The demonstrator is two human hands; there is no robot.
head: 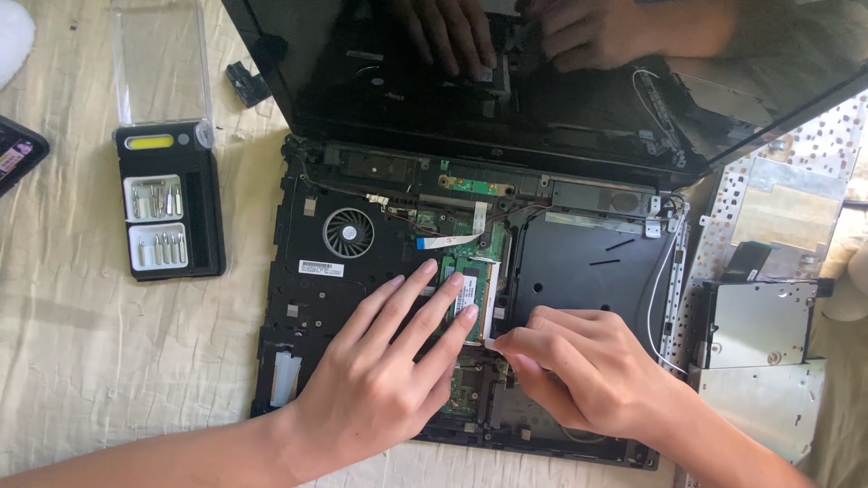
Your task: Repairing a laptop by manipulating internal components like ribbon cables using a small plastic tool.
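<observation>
An opened black laptop base point(307, 307) lies on a beige cloth, its keyboard removed and its dark screen point(506, 81) tilted up at the back. My left hand point(384, 375) rests flat on the base, fingers spread, fingertips on a green memory module point(467, 280) near the middle. My right hand point(579, 366) is curled beside it, thumb and forefinger pinching at the module's lower right corner. A round cooling fan point(348, 232) sits left of the module.
A black screwdriver bit case point(169, 203) with a clear lid lies open to the left. The removed keyboard point(796, 194), upside down, and a silver optical drive point(759, 325) lie to the right. A dark device point(16, 154) pokes in at the left edge.
</observation>
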